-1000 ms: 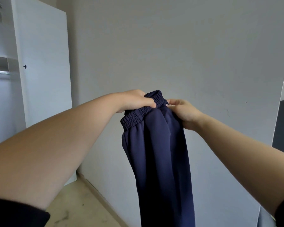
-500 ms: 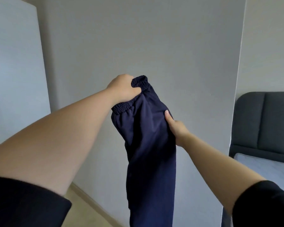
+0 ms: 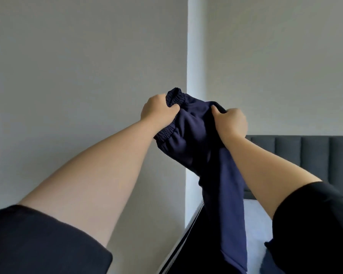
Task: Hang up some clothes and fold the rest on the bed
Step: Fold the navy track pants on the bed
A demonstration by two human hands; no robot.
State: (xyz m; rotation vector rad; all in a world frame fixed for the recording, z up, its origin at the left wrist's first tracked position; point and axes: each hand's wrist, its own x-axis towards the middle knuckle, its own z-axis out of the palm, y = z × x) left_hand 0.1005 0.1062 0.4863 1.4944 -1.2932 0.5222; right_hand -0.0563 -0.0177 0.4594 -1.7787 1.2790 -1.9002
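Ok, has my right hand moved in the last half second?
Yes: the right hand has shifted right and up, from left of the headboard to above its left end, gripping the navy trousers.

light: soft, dim daylight | brighter strip on wall corner (image 3: 194, 56) | shadows: faint | blur: slight | edges: wide-angle stretch

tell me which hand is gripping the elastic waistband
The left hand; it bunches the elastic waistband of the trousers, while the right hand grips plain cloth.
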